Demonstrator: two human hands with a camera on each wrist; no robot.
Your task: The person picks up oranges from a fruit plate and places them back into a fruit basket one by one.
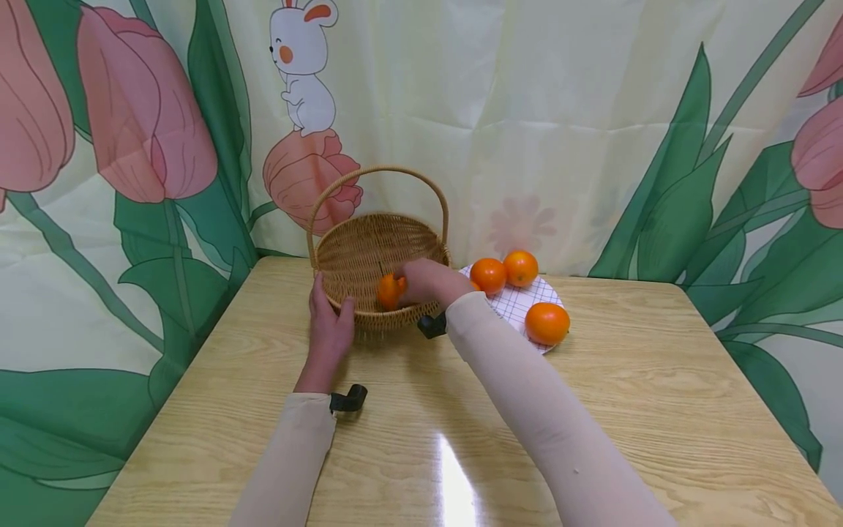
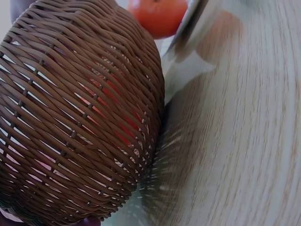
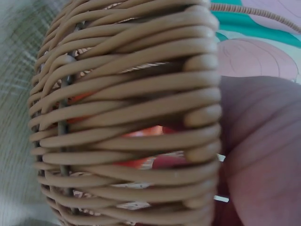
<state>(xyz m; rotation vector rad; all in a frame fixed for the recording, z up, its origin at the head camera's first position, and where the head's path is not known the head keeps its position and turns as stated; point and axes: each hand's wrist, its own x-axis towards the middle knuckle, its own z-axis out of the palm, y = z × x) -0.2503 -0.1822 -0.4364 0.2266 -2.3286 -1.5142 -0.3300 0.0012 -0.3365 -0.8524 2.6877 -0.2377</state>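
A brown wicker basket (image 1: 378,234) with a tall arched handle stands at the back of the table. My left hand (image 1: 331,322) holds its front left rim, thumb at the edge and fingers along the outer side. Reaching over the front right rim, my right hand (image 1: 428,282) grips an orange (image 1: 389,291) inside the basket. In the left wrist view, the woven wall (image 2: 80,108) fills the left, with orange colour showing through the gaps. The right wrist view has the weave (image 3: 136,108) up close, beside part of my right hand (image 3: 263,136).
Right of the basket lies a white plate (image 1: 510,304) with a grid pattern, partly behind my right sleeve (image 1: 527,402). It bears several oranges, one (image 1: 547,323) near its right edge. A printed curtain (image 1: 527,146) hangs behind the wooden table (image 1: 658,388).
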